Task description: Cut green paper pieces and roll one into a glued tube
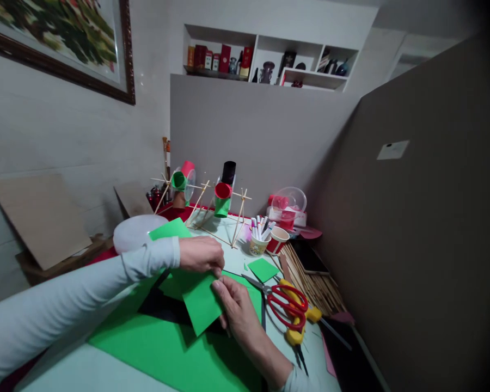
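Both of your hands pinch the same green paper square (202, 304): your left hand (201, 254) closes its fingertips on the square's upper edge, and your right hand (239, 313) nips the upper right corner between thumb and fingers. You hold the square tilted, just above a black sheet (163, 310) that lies on a large green sheet (155, 348) spread over the near part of the table (85, 373). Just right of your right hand lie red-handled scissors (286, 306), crossing a yellow-handled tool (302, 321). A smaller green square (263, 269) lies flat just beyond the scissors. Toward the far edge stand a paper cup of markers (259, 239) and a stick frame (212, 209) carrying red and green paper cups. Wooden sticks (314, 283) are piled along the right edge.
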### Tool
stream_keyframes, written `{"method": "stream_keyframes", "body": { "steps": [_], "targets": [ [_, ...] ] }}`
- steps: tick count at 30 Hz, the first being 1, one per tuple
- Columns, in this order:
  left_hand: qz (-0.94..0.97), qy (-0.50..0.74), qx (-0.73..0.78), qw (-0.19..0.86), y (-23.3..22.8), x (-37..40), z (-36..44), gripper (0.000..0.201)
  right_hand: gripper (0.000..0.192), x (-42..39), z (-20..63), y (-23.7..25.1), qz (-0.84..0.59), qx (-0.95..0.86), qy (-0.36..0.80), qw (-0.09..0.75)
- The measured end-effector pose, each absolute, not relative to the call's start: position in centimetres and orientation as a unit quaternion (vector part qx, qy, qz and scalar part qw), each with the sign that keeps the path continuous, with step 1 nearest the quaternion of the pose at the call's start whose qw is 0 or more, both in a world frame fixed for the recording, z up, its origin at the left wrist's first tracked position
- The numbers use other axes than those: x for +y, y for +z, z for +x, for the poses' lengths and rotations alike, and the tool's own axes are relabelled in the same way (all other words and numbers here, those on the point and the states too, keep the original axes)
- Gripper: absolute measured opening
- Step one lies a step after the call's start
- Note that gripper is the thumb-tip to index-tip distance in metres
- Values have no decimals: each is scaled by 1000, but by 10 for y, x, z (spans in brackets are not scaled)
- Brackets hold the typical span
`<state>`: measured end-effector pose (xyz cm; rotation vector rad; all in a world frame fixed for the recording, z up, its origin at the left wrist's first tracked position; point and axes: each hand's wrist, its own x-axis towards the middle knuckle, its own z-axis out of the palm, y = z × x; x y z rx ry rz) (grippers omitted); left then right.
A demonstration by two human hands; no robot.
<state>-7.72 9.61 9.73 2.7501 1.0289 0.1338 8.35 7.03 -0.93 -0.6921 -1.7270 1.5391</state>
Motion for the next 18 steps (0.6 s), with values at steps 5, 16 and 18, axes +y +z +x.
{"method": "stream_keyframes", "body": {
  "steps": [5,16,18],
  "targets": [
    [934,-20,320,155,110,100,-99,16,45,67,86,-9,-261,-681,601,328],
    [903,-5,355,242,124,93,-145,21,46,66,89,-6,-267,-703,608,255],
    [894,9,369,255,128,92,-158,21,46,66,91,-4,-267,-703,614,240]
  ]
}}
